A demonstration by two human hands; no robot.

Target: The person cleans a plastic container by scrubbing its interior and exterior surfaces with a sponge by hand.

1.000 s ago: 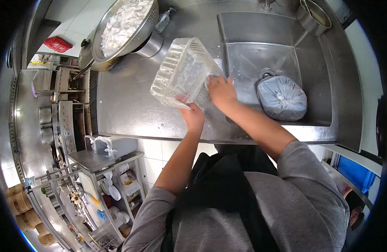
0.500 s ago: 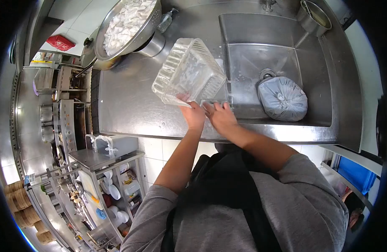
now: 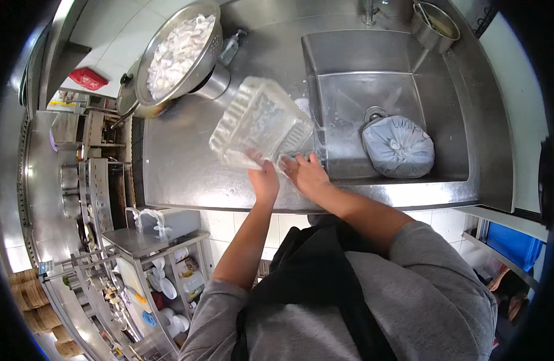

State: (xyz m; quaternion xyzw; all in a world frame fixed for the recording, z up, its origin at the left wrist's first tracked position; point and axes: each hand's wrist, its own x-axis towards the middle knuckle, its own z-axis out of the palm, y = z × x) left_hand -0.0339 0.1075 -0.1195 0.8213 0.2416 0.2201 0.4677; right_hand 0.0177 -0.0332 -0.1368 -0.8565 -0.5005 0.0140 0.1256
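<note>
Steel counter (image 3: 180,162) backs tilted container (image 3: 269,114) — ribbed wall (image 3: 233,120) leftward, long axis unclear.

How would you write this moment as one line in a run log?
left hand: grips clear container by near edge | right hand: beside left hand, contact unclear | tied bag: in sink | colander: holds white pieces

A colander (image 3: 212,53) of white pieces (image 3: 179,60) stands near a bottle (image 3: 230,49). In the sink (image 3: 352,90), a tied bag (image 3: 403,150) lies beside the drain (image 3: 374,112); a pot (image 3: 429,40) stands at the far right corner. Brown stacks (image 3: 31,296), lower left, may be baskets.
</note>
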